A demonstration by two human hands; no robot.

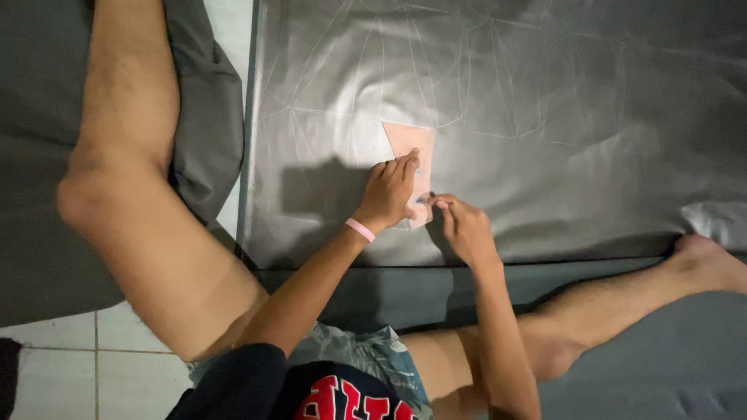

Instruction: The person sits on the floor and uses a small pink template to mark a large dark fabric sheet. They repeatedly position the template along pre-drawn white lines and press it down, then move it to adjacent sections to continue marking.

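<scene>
glossy grey leatherette sheet [545, 117], matt pink card template [406, 140], smooth white floor tiles [62, 365].

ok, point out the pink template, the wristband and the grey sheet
pink template [406, 140]: head view, bare upper part above the fingers
wristband [360, 229]: head view, middle of the pink band on the left wrist
grey sheet [560, 93]: head view, bare chalk-marked area

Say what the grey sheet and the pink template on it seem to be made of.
Grey sheet: probably faux leather or vinyl; smooth, glossy, reflecting light, with pale traced lines. Pink template: likely card or stiff paper; flat, matte, straight-cut edges, pressed down by the left hand.
</scene>
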